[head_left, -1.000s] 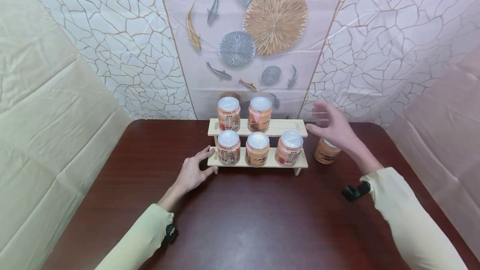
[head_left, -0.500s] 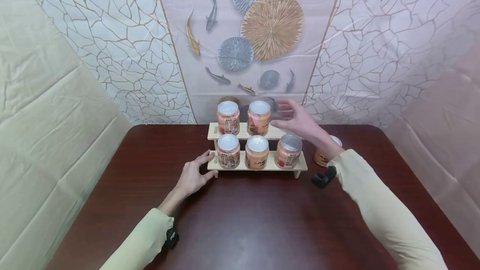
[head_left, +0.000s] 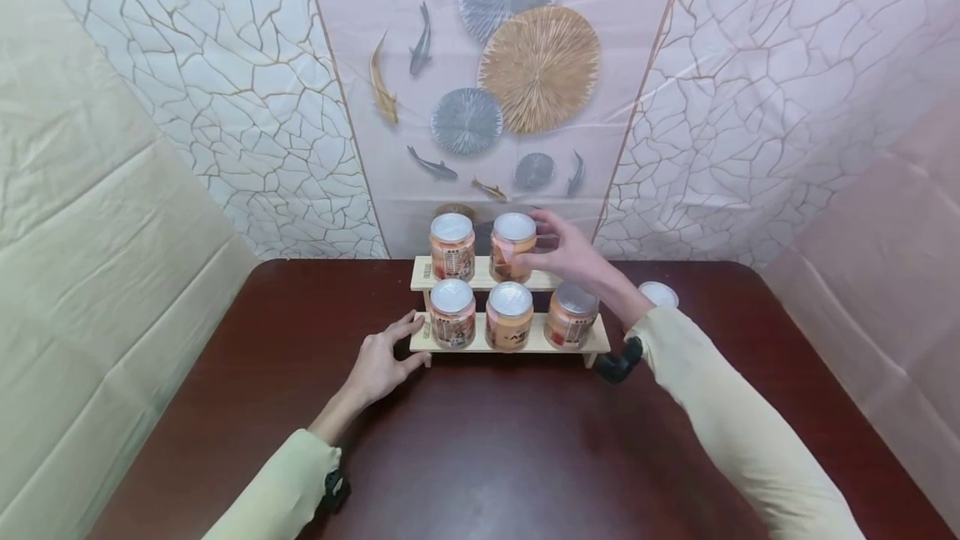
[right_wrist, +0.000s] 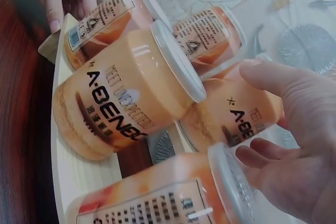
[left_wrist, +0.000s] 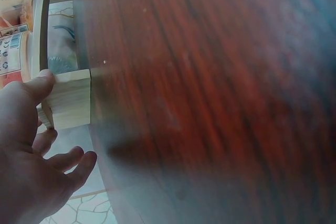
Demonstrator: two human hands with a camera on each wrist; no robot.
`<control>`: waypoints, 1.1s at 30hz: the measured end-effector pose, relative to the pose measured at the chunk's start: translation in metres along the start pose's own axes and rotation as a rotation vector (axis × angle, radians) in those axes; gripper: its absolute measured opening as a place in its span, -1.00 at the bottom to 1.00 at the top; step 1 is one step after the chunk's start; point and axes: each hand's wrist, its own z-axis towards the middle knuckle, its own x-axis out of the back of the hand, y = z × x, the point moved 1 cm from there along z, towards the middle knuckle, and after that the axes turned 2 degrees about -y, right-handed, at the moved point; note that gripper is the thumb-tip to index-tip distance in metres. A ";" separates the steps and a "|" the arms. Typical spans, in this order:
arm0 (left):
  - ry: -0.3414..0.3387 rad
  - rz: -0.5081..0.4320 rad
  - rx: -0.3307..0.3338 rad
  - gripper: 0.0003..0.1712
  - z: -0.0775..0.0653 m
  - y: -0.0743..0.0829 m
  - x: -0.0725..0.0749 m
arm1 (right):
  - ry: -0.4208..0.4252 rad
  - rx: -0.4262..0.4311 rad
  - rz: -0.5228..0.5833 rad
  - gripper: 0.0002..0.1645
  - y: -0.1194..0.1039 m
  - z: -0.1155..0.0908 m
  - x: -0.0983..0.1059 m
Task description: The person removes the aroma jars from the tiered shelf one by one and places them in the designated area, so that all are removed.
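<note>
A two-tier wooden rack [head_left: 543, 342] holds squat orange jars with pale silver lids. My left hand [head_left: 381, 363] pinches the left end of the lower tier; the left wrist view has the thumb on its front edge and fingers behind. On the upper tier, my right hand [head_left: 576, 258] reaches round the right-hand jar [head_left: 501, 255], thumb in front and fingers at the far side. That jar [right_wrist: 231, 111] stands upright on its board. Left of it is another upper jar [head_left: 452, 250]. The lower tier carries a left jar [head_left: 452, 317], a middle jar [head_left: 509, 322] and a right jar [head_left: 568, 319].
One more jar [head_left: 658, 295] stands on the dark wooden table [head_left: 465, 440] right of the rack, partly hidden by my right sleeve. A patterned cloth [head_left: 480, 182] hangs close behind the rack. Pale cloth sides [head_left: 127, 232] flank the table.
My right hand has moved left from above the loose jar, across the upper tier, to the upper right-hand jar. My left hand stays on the rack's end. The view has tipped slightly upward.
</note>
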 end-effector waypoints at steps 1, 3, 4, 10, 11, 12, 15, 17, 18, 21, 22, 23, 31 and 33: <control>-0.003 0.000 0.006 -0.31 -0.002 0.000 0.000 | 0.001 0.003 0.005 -0.03 0.001 0.001 -0.003; -0.006 0.005 0.017 -0.31 -0.005 -0.001 0.000 | 0.007 0.004 0.010 -0.03 0.002 0.002 -0.008; -0.007 0.006 0.019 -0.31 -0.005 -0.001 0.000 | 0.011 0.003 0.010 -0.03 0.003 0.003 -0.009; 0.007 0.007 0.011 -0.31 -0.006 -0.003 -0.002 | 0.030 -0.018 0.019 -0.06 0.007 0.004 -0.014; 0.008 0.005 0.013 -0.31 -0.006 -0.003 -0.002 | 0.027 -0.019 0.024 -0.07 0.007 0.004 -0.014; 0.006 0.005 0.014 -0.31 -0.006 -0.003 -0.002 | 0.022 -0.019 0.026 -0.07 0.008 0.004 -0.014; 0.000 0.006 0.009 -0.32 -0.006 -0.003 -0.002 | 0.012 -0.013 0.025 -0.08 0.008 0.003 -0.013; 0.002 0.002 -0.002 -0.32 -0.004 -0.002 -0.003 | 0.016 -0.003 0.024 -0.09 0.008 0.003 -0.011; 0.006 0.003 -0.009 -0.32 -0.003 -0.002 -0.003 | 0.021 0.003 0.019 -0.10 0.008 0.003 -0.011; 0.013 -0.001 -0.015 -0.32 -0.001 -0.001 -0.002 | 0.033 0.017 0.013 -0.12 0.007 0.004 -0.009; 0.011 0.002 -0.014 -0.32 -0.002 0.000 -0.002 | 0.029 0.016 0.012 -0.11 0.007 0.004 -0.009; 0.007 0.001 -0.010 -0.32 -0.002 0.000 -0.002 | 0.024 0.016 0.010 -0.11 0.006 0.004 -0.009; 0.010 -0.005 -0.005 -0.32 0.000 0.000 0.002 | 0.034 0.014 0.053 -0.13 0.006 0.005 -0.003; 0.005 -0.003 -0.003 -0.31 0.000 0.000 0.001 | 0.034 0.016 0.069 -0.13 0.005 0.004 0.000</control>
